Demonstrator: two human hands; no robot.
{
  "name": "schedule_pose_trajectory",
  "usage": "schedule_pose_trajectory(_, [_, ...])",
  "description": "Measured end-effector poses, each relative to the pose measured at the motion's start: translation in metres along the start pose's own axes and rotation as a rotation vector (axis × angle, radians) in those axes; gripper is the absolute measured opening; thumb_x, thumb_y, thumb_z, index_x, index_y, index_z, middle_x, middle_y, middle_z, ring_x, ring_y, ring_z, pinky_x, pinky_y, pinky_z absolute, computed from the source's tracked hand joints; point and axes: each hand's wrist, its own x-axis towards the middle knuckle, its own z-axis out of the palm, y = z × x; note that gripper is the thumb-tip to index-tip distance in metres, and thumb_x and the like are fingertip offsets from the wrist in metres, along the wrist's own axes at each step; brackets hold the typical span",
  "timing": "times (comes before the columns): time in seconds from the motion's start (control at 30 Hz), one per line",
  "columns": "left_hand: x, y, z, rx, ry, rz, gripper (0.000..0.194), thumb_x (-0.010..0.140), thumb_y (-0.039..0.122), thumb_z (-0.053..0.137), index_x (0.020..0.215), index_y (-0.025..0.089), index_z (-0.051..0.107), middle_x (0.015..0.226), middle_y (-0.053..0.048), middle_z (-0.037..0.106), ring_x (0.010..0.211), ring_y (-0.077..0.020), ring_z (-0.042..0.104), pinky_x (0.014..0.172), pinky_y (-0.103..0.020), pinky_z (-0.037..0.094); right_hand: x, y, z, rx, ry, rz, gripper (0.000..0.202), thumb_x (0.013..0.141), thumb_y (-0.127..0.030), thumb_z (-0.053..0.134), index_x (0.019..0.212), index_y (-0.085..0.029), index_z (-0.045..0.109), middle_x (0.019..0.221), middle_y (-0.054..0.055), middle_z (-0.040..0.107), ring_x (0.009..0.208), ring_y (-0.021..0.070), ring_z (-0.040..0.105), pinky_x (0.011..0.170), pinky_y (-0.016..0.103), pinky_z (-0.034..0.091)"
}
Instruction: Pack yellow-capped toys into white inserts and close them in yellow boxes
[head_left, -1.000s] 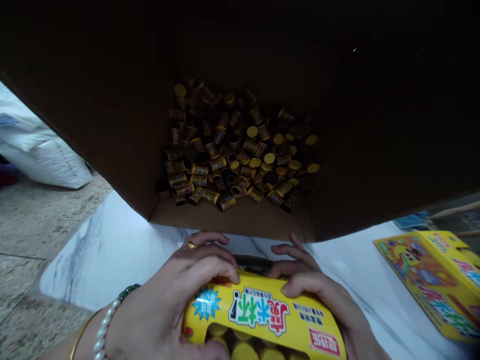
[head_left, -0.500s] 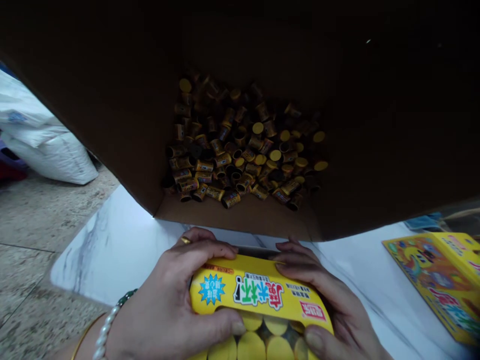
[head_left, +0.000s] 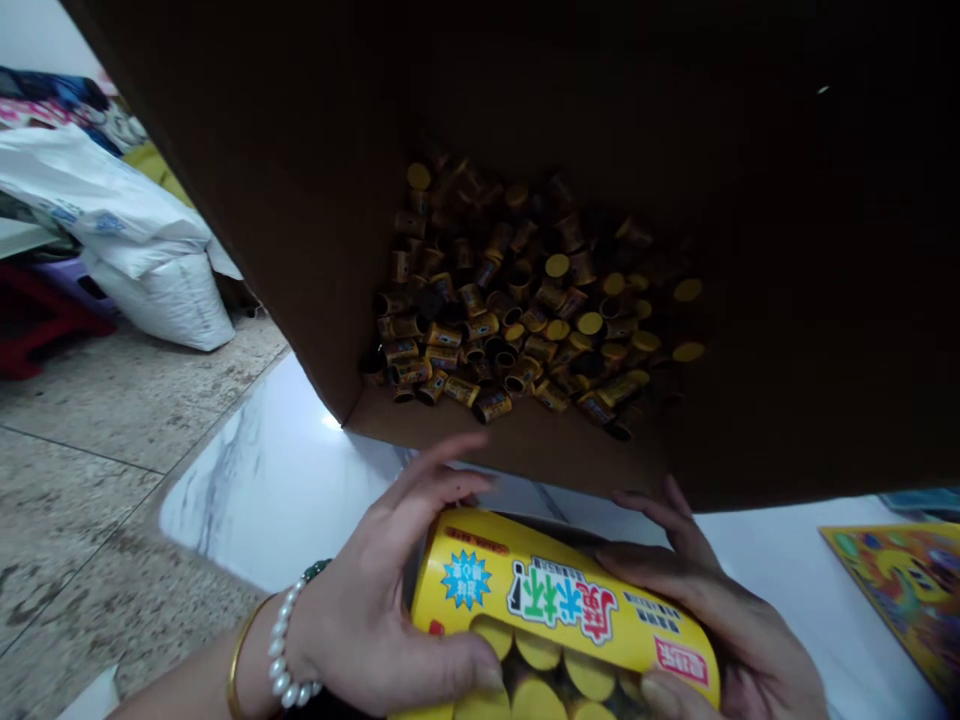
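Observation:
A yellow printed candy box (head_left: pixel 565 600) lies between both my hands, tilted down to the right. Rows of small cups with yellow lids (head_left: pixel 532 645) show through its cut-out front. My left hand (head_left: pixel 405 610) grips the left end, thumb over the cut-out and some fingers lifted off the back edge. On the right end, my right hand (head_left: pixel 720 610) holds on, its thumb near the red logo and its fingers along the back. Just beyond stands a large cardboard box (head_left: pixel 480 445) on its side, with a heap of small yellow cups (head_left: pixel 517 310) inside.
Under everything is a white marbled table (head_left: pixel 247 490). Another colourful yellow box (head_left: pixel 900 580) lies at the right. White sacks (head_left: pixel 180 290) and a red stool (head_left: pixel 52 310) stand on the floor at the left.
The view has swung left, so things sit further right in it. Fingers of my left hand have lifted from the box's back edge. The box has tilted more.

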Motion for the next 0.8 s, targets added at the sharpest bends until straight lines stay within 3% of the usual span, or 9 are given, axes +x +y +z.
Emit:
schedule_pose_trajectory(0.07, [-0.003,-0.005,0.002,-0.031,0.053,-0.012,0.081,0.062,0.058,0.083,0.128,0.024,0.052,0.143,-0.017,0.046,0.139,-0.0364,0.04,0.106,-0.051,0.046,-0.002,0.003,0.001,0.003,0.0,0.007,0.045,0.08,-0.047,0.07,0.119,-0.026,0.064,0.109,0.007,0.074,0.134,0.0398,0.047,0.121,0.064,0.01])
schedule_pose_trajectory(0.23, [-0.003,-0.009,0.005,-0.106,0.022,-0.107,0.059,0.062,0.056,0.083,0.108,0.024,0.064,0.124,-0.011,0.058,0.119,-0.0308,0.057,0.095,-0.046,0.053,-0.002,0.004,0.005,0.01,0.002,-0.001,0.047,0.08,-0.051,0.07,0.12,-0.026,0.065,0.108,0.007,0.074,0.137,0.0412,0.044,0.12,0.067,0.006])
schedule_pose_trajectory(0.37, [-0.005,-0.004,0.004,-0.013,0.024,-0.114,0.056,0.065,0.049,0.082,0.112,0.026,0.062,0.125,-0.01,0.057,0.119,-0.0296,0.057,0.093,-0.043,0.054,0.001,-0.002,0.005,0.032,-0.016,0.05,0.049,0.082,-0.057,0.065,0.12,-0.027,0.065,0.11,0.008,0.073,0.133,0.0412,0.048,0.119,0.067,0.007])
schedule_pose_trajectory(0.5, [-0.008,0.002,0.001,0.151,0.039,-0.056,0.063,0.068,0.047,0.081,0.123,0.028,0.057,0.129,-0.01,0.056,0.12,-0.0292,0.056,0.092,-0.04,0.055,0.0,-0.005,0.003,0.048,-0.038,0.069,0.05,0.082,-0.058,0.064,0.121,-0.027,0.063,0.113,0.008,0.071,0.129,0.0399,0.051,0.119,0.066,0.01])
schedule_pose_trajectory(0.67, [-0.006,0.005,0.001,0.213,0.067,0.042,0.052,0.069,0.045,0.078,0.114,0.024,0.062,0.114,-0.009,0.055,0.104,-0.0257,0.06,0.077,-0.034,0.057,0.001,-0.005,0.007,0.068,-0.007,0.025,0.044,0.082,-0.051,0.065,0.118,-0.026,0.063,0.109,0.007,0.071,0.116,0.0353,0.062,0.119,0.064,0.015])
schedule_pose_trajectory(0.8, [-0.006,0.007,-0.001,0.271,0.04,0.068,0.047,0.073,0.041,0.073,0.114,0.022,0.061,0.116,-0.011,0.051,0.106,-0.0276,0.057,0.077,-0.036,0.056,0.005,-0.006,0.008,0.087,-0.01,-0.01,0.045,0.081,-0.05,0.067,0.118,-0.025,0.062,0.108,0.006,0.07,0.11,0.033,0.065,0.118,0.062,0.018])
